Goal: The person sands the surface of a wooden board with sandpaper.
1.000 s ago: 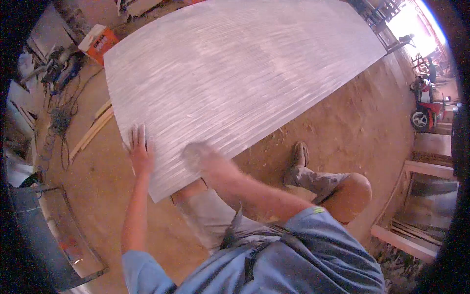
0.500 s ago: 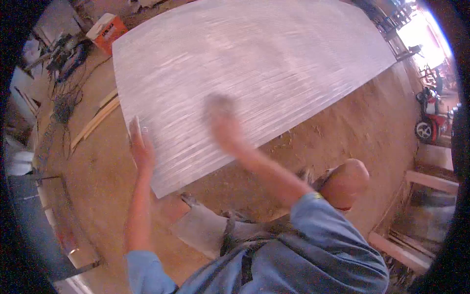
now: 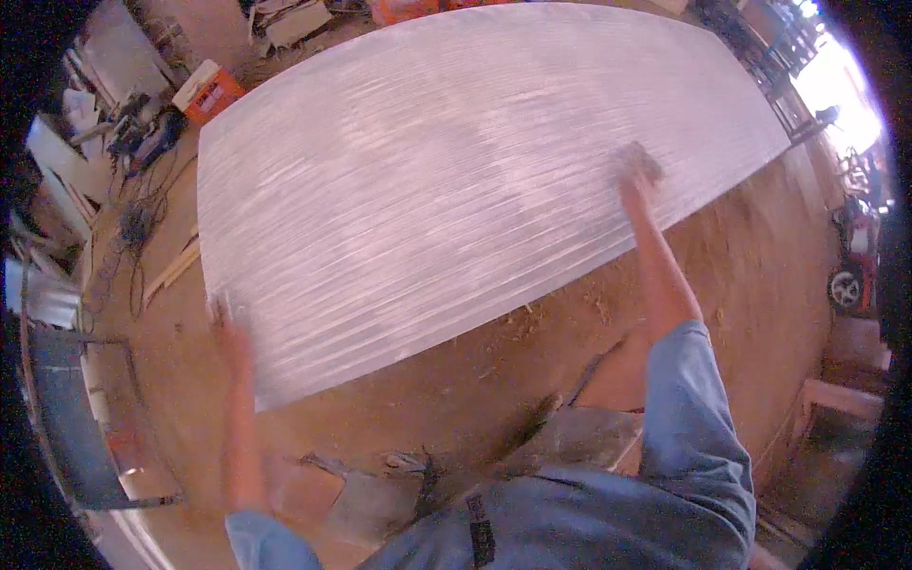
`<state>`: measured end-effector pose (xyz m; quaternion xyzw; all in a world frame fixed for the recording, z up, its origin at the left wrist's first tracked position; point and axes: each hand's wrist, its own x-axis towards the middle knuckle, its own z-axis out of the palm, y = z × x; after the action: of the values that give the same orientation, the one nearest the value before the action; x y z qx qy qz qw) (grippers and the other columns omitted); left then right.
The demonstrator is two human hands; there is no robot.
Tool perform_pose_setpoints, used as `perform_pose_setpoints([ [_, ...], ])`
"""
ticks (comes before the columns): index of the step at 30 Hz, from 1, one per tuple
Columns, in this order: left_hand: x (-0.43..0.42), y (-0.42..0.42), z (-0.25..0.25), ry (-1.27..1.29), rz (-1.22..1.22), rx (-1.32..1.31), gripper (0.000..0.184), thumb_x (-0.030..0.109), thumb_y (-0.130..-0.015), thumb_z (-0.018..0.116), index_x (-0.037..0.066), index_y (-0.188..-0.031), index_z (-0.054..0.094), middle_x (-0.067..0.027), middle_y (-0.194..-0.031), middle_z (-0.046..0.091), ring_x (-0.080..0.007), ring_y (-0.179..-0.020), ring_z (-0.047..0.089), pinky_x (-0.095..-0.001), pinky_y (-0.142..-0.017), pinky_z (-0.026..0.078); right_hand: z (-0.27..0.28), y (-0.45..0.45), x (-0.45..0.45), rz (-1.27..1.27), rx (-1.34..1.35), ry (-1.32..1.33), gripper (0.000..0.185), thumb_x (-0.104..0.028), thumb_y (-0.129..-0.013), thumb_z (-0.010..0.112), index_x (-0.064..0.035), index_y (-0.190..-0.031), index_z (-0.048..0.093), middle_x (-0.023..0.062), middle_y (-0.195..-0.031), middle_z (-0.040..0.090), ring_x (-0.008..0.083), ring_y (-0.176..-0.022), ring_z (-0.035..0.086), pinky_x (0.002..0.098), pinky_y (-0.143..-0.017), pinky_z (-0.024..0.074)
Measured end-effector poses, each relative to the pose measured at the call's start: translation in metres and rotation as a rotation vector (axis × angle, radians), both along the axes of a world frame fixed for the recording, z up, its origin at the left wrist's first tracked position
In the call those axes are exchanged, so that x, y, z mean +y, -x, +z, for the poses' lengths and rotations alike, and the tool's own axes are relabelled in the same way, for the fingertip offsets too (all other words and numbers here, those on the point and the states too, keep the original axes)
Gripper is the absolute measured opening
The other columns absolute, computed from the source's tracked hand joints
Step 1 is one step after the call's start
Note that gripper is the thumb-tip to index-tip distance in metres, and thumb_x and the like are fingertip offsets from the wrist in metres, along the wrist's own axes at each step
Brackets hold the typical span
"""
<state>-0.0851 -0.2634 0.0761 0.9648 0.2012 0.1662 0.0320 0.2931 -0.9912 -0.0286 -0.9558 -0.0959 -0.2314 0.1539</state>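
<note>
A large pale grooved panel (image 3: pixel 427 171) lies in front of me, whitish streaks running along it. At the panel's left edge, near its front corner, is my left hand (image 3: pixel 233 332); it is blurred, but its fingers look stretched out. Farther right over the panel, near its long front edge, my right hand (image 3: pixel 638 185) is closed on a greyish pad (image 3: pixel 644 161). Motion smears the pad, and what it is made of cannot be made out.
An orange and white box (image 3: pixel 209 93) stands beyond the panel's left corner. Tangled cables (image 3: pixel 138 223) and thin wood strips (image 3: pixel 174 271) lie on the brown floor (image 3: pixel 494 380). A dark metal frame (image 3: pixel 142 408) is at lower left, a red wheeled machine (image 3: pixel 855 271) at right.
My right hand has swept with the pad from the panel's near left part to its right part. My left hand has shifted down and left in view along the panel's edge. The view has shifted too.
</note>
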Motion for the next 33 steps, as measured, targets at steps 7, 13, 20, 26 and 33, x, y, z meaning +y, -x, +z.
perform_pose_setpoints([
  [7,-0.169,-0.02,-0.01,0.176,-0.045,-0.013,0.049,0.028,-0.099,0.042,0.001,-0.14,0.039,-0.0202,-0.146,0.037,-0.0341,-0.139,0.028,-0.0471,-0.116,0.013,0.083,0.192,0.255,0.259,0.046,0.654,0.054,-0.011,-0.091,0.043,0.0089,-0.14,0.032,0.0241,-0.148,0.031,0.04,-0.137,0.029,0.0569,-0.115,0.0137],
  [13,-0.248,-0.052,-0.008,0.237,-0.001,-0.04,0.051,0.032,-0.099,0.043,0.002,-0.14,0.04,-0.0181,-0.148,0.035,-0.0323,-0.14,0.026,-0.0478,-0.116,0.012,0.16,0.259,0.185,0.688,0.299,0.279,0.053,-0.016,-0.089,0.047,-0.0012,-0.14,0.04,0.0215,-0.147,0.034,0.0379,-0.137,0.031,0.0476,-0.117,0.0167],
  [20,-0.314,-0.079,0.014,0.097,-0.047,0.044,0.05,0.032,-0.098,0.044,0.005,-0.14,0.041,-0.0131,-0.15,0.035,-0.0283,-0.141,0.026,-0.0461,-0.116,0.012,0.123,0.08,-0.167,-0.204,0.025,0.458,0.049,-0.012,-0.094,0.039,0.0007,-0.141,0.037,0.0194,-0.145,0.038,0.0353,-0.137,0.03,0.0445,-0.116,0.0151],
  [26,-0.325,-0.082,0.028,0.075,-0.038,0.041,0.048,0.031,-0.099,0.042,0.007,-0.141,0.041,-0.0127,-0.149,0.035,-0.0269,-0.142,0.026,-0.0454,-0.117,0.011,0.165,0.202,0.06,0.162,0.318,0.325,0.058,-0.011,-0.085,0.044,0.0057,-0.14,0.036,0.0264,-0.148,0.03,0.043,-0.138,0.024,0.0518,-0.116,0.0141],
  [33,-0.324,-0.088,0.027,0.066,-0.025,0.081,0.048,0.03,-0.099,0.042,0.008,-0.142,0.041,-0.0101,-0.15,0.036,-0.0262,-0.142,0.025,-0.0456,-0.116,0.012,0.135,0.2,-0.007,0.249,0.286,-0.102,0.049,-0.015,-0.087,0.048,-0.0032,-0.135,0.044,0.0212,-0.136,0.046,0.0356,-0.127,0.041,0.0432,-0.109,0.0298],
])
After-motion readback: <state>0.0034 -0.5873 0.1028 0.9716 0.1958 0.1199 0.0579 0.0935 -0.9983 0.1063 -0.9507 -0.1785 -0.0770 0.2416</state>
